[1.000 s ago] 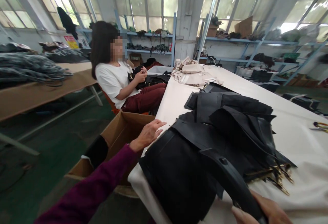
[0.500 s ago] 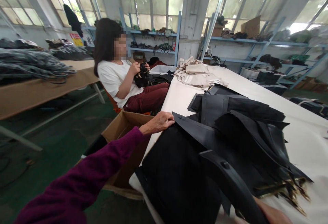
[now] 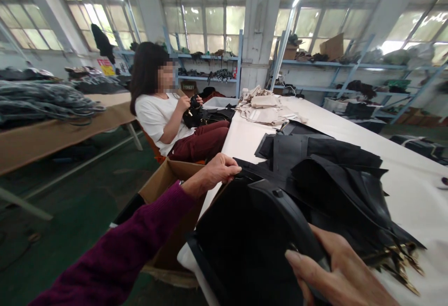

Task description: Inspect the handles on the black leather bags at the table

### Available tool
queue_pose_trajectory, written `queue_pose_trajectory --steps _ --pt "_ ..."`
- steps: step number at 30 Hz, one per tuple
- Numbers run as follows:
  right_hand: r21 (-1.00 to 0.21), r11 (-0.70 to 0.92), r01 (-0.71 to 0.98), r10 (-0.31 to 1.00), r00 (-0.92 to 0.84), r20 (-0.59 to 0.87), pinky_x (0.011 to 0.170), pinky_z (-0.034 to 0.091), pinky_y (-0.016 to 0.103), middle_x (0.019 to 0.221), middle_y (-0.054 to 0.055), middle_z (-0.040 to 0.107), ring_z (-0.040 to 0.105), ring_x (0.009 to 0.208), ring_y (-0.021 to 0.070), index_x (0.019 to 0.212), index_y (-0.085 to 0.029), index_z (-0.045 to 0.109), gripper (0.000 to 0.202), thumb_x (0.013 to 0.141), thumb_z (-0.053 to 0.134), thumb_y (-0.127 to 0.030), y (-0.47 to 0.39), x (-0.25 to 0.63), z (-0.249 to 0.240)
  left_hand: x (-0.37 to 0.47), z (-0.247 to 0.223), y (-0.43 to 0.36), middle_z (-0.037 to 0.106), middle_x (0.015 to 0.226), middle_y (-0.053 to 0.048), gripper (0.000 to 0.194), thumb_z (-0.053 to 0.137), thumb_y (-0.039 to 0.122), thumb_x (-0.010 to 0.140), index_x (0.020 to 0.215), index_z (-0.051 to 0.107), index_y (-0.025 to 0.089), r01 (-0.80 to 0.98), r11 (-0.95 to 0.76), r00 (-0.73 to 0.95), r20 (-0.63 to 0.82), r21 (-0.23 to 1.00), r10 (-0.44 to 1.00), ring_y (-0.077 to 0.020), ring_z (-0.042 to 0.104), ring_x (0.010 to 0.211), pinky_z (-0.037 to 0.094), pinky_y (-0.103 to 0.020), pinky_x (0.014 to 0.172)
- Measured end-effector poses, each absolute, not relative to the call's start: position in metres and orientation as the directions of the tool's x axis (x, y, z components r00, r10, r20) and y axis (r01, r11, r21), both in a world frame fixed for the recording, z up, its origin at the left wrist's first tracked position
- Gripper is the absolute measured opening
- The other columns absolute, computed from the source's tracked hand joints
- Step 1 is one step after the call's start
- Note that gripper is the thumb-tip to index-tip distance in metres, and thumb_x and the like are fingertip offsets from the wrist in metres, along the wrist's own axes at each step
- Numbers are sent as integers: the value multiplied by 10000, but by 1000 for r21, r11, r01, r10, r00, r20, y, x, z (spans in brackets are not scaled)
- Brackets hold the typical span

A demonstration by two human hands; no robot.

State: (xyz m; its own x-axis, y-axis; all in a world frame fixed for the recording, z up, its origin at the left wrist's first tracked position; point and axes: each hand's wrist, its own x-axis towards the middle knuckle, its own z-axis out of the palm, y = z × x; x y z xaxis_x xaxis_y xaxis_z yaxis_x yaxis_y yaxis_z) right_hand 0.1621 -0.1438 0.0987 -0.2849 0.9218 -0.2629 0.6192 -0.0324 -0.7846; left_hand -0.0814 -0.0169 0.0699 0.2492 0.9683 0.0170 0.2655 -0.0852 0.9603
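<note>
A black bag (image 3: 241,240) stands at the near edge of the long white table (image 3: 241,138). My left hand (image 3: 215,171), in a purple sleeve, grips the bag's far top edge. My right hand (image 3: 336,273) is closed around the bag's black curved handle (image 3: 290,217) at the lower right. Behind the bag lies a pile of black leather pieces (image 3: 325,170) with gold-coloured metal fittings (image 3: 399,259) sticking out at its near right end.
A seated person (image 3: 164,110) in a white top handles a black item beside the table's left edge. An open cardboard box (image 3: 168,184) stands on the green floor below my left arm. Beige fabric pieces (image 3: 266,107) lie farther along the table. Shelves line the back wall.
My left hand went from hovering open to gripping the bag's top edge. My right hand has lifted the handle up and into view, raising the bag.
</note>
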Motion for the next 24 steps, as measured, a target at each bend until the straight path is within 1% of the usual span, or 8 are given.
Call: queue_pose_trajectory --steps 3,5,9,13,16,18,22,24 --pt "-821 -4 571 911 -337 -239 480 434 233 487 -53 541 558 470 145 741 -216 494 250 818 458 -450 -137 148 103 -77 68 -24 467 419 27 272 584 344 675 545 505 118 198 -70 326 1 978 945 -37 346 346 233 -163 361" --pt "-831 41 554 922 -341 -182 477 420 226 469 -61 533 535 453 130 725 -210 483 249 827 465 -436 -130 145 106 -73 66 -27 467 418 29 269 591 343 671 548 508 119 161 -40 358 -21 986 934 -36 349 344 236 -162 359" --pt "-823 84 562 947 -303 -110 418 379 198 472 -51 554 509 421 105 643 -205 478 313 843 460 -446 -120 153 114 -73 61 -24 408 390 52 285 621 352 624 518 473 132 64 49 298 -65 997 952 -30 315 329 201 -164 344" --pt "-769 24 639 945 -265 -191 450 413 198 496 -48 540 530 465 118 617 -217 479 336 830 460 -476 -129 165 116 -79 55 -14 394 388 52 303 644 356 579 495 453 137 2 110 283 -106 994 953 -27 305 328 179 -168 344" --pt "-749 -22 663 913 -292 -285 473 433 204 528 -42 553 550 497 132 638 -222 496 300 804 490 -472 -139 163 107 -81 51 -11 395 394 51 307 648 362 577 501 456 135 -14 126 289 -117 992 950 -29 308 333 172 -171 351" --pt "-755 -12 656 898 -326 -297 496 441 213 530 -40 555 556 501 133 629 -216 490 286 799 509 -445 -140 156 100 -80 50 -12 397 402 50 310 647 365 586 508 454 136 -23 122 300 -109 992 948 -31 308 339 169 -174 358" --pt "-819 45 572 905 -371 -209 452 422 218 487 -53 546 539 444 126 703 -205 476 251 834 481 -418 -125 141 94 -81 48 -16 345 403 72 317 628 372 615 512 429 147 -25 98 327 -84 995 941 -27 260 352 157 -183 380" --pt "-842 82 533 926 -352 -133 444 420 213 487 -48 560 539 439 123 702 -198 488 268 843 474 -425 -115 142 98 -85 44 -18 340 412 71 313 603 360 646 505 424 146 33 27 312 -36 999 949 -32 263 372 165 -188 399"
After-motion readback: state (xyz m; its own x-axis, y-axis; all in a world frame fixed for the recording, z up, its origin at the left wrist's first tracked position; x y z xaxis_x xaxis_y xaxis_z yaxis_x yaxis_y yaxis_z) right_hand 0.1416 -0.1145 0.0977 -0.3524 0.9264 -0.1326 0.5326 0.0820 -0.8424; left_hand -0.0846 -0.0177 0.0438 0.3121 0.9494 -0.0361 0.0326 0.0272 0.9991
